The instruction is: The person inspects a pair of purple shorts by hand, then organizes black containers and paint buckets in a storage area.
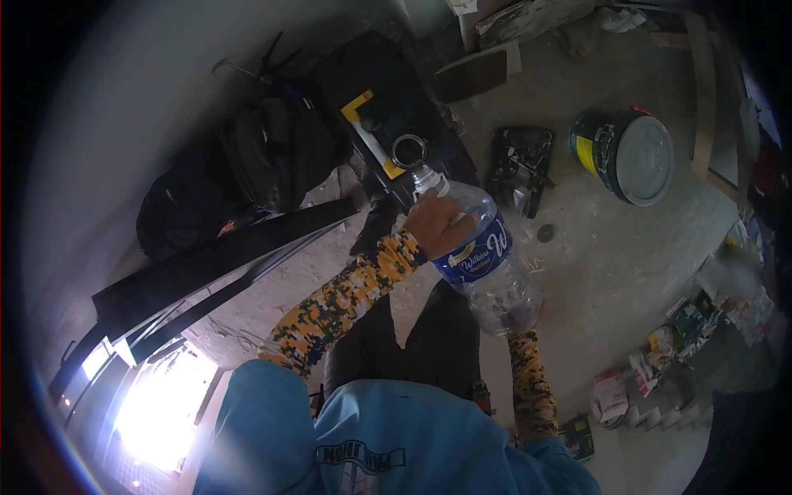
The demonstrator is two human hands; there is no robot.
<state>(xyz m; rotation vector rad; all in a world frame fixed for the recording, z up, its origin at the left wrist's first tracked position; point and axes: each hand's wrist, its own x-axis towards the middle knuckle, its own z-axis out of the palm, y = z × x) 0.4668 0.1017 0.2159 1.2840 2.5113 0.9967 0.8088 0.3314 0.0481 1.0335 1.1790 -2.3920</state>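
A large clear plastic bottle [505, 285] with a blue label is tilted in front of my body, its neck toward a round glass or cup [409, 150] on the black toolbox. My left hand [439, 224] is wrapped round the upper part of the bottle, near its handle. At the bottle's base is my right hand [536, 313], mostly hidden behind the clear plastic; its fingers cannot be made out. The black toolbox [375, 70] has a yellow and white strip on its lid.
A lidded bucket [645, 161] stands at the right, beside a black tray [500, 157] of small tools. Black bags [268, 148] and a long black panel [206, 268] are at the left. Scraps and packets [660, 346] lie along the right wall.
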